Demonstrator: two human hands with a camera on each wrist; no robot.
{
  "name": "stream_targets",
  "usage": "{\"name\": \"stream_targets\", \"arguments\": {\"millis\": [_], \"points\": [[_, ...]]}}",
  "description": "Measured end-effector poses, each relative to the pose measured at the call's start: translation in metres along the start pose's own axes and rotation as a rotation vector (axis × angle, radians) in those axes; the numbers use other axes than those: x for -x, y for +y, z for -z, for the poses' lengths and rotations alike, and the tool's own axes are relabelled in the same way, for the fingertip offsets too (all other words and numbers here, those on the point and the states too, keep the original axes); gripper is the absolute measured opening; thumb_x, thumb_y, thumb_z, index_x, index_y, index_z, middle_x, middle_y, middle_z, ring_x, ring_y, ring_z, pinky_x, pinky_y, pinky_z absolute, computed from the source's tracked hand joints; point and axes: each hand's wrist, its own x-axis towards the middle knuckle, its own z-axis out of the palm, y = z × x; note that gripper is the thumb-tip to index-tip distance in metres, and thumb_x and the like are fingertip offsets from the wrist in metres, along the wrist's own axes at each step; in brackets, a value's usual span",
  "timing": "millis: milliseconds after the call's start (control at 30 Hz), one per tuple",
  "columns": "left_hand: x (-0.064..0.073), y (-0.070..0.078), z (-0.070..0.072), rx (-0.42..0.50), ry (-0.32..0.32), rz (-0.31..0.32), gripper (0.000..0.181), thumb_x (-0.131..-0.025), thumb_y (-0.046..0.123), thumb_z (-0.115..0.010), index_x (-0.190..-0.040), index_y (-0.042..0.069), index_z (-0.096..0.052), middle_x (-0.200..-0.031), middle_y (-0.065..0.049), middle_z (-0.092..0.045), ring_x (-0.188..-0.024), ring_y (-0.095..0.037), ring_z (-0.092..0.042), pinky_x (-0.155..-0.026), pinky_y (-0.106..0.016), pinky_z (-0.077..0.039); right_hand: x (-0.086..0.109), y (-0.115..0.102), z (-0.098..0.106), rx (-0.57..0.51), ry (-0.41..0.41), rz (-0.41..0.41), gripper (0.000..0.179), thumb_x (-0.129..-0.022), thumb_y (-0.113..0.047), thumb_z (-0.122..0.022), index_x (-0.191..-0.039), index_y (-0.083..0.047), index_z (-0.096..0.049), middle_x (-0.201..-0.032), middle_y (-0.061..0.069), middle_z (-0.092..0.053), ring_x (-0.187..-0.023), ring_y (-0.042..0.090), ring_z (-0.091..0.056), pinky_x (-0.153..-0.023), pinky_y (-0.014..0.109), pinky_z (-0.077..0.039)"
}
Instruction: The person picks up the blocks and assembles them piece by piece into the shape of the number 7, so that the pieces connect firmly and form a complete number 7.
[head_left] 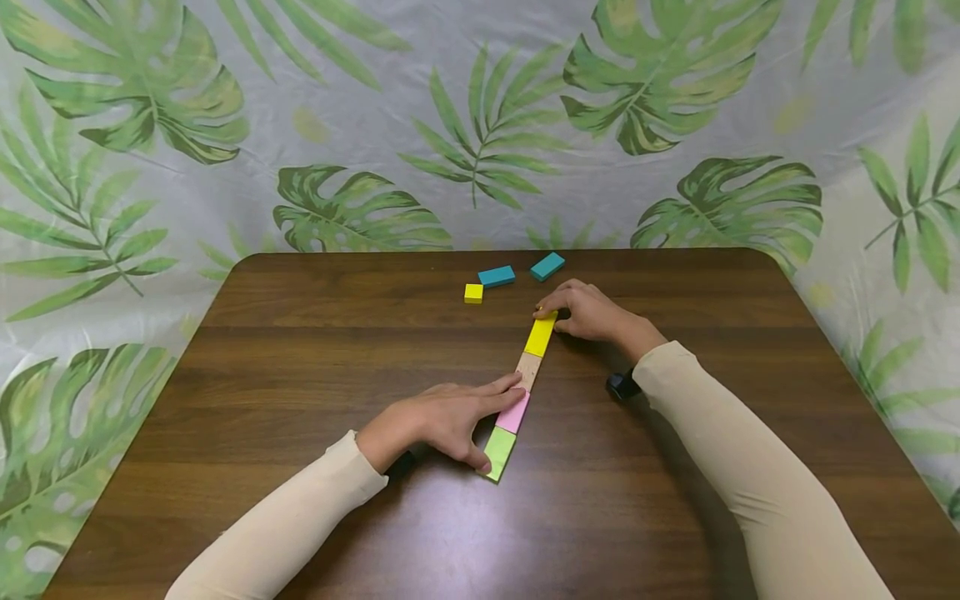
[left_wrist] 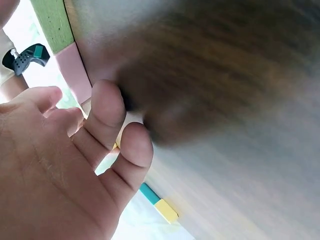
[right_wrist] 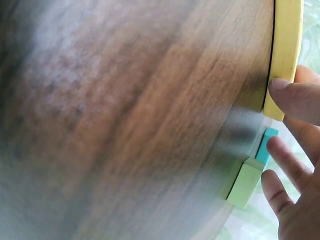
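A slanting row of flat blocks lies on the table: a light green block [head_left: 501,451] nearest, then a pink block [head_left: 513,414], a plain wood block [head_left: 528,367] and a yellow block [head_left: 540,337] farthest. My left hand [head_left: 452,417] rests along the row's left side, its thumb at the green block and its extended fingers touching the pink and wood blocks. At the far end my right hand [head_left: 588,312] pinches the yellow block; in the right wrist view the thumb [right_wrist: 295,97] presses that block's side. The left wrist view shows two fingers held off the row.
Behind the row lie a small yellow block [head_left: 473,293] and two teal blocks, one left [head_left: 497,277] and one right [head_left: 547,267]. The brown wooden table [head_left: 300,358] ends at a leaf-patterned curtain [head_left: 360,125].
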Motion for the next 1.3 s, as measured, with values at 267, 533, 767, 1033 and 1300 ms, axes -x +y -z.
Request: {"name": "stream_targets", "arguments": {"millis": [267,533,767,1033,1300], "points": [[0.0012,0.0018,0.0022,-0.013,0.006,-0.015,0.097,-0.078,0.046,-0.077,-0.158,0.032,-0.023,-0.169,0.014,-0.004,-0.14,-0.022,-0.047,-0.1,-0.041,-0.046,0.0002,0.0017,0.0002,0.001,-0.005,-0.003,0.036,-0.09,-0.005,-0.067,-0.124,-0.017,-0.072,-0.136,0.007,-0.065,-0.126,0.034,-0.048,-0.106,0.059,-0.035],[-0.0002,0.0005,0.0017,0.002,0.023,-0.021,0.096,-0.077,0.045,-0.078,-0.158,0.032,-0.027,-0.169,0.014,-0.005,-0.142,-0.021,-0.045,-0.103,-0.044,-0.045,0.0002,0.0015,0.0022,-0.002,0.0,0.0,0.036,-0.091,-0.006,-0.067,-0.124,-0.017,-0.072,-0.137,0.007,-0.064,-0.127,0.034,-0.047,-0.106,0.06,-0.034],[-0.0004,-0.0003,0.0011,0.006,0.029,-0.017,0.093,-0.077,0.042,-0.078,-0.157,0.03,-0.03,-0.168,0.015,-0.006,-0.142,-0.02,-0.046,-0.106,-0.046,-0.044,0.0009,0.0004,0.0027,0.0,-0.002,0.004,0.036,-0.091,-0.006,-0.067,-0.125,-0.017,-0.071,-0.138,0.007,-0.064,-0.128,0.034,-0.047,-0.107,0.061,-0.033],[-0.0007,-0.0017,-0.0001,0.023,0.021,-0.017,0.094,-0.078,0.044,-0.077,-0.157,0.032,-0.028,-0.168,0.016,-0.005,-0.144,-0.019,-0.042,-0.108,-0.047,-0.043,0.0007,0.0005,0.0022,0.001,0.001,0.004,0.036,-0.091,-0.005,-0.066,-0.124,-0.018,-0.071,-0.137,0.006,-0.065,-0.128,0.034,-0.047,-0.107,0.062,-0.032],[-0.0001,-0.0016,-0.0019,0.008,0.035,-0.029,0.094,-0.077,0.044,-0.077,-0.157,0.031,-0.028,-0.168,0.015,-0.008,-0.145,-0.019,-0.042,-0.108,-0.046,-0.043,0.0015,-0.0022,0.0024,-0.001,0.0,0.011,0.035,-0.09,-0.005,-0.067,-0.123,-0.016,-0.072,-0.135,0.007,-0.065,-0.128,0.034,-0.048,-0.107,0.061,-0.033]]}}
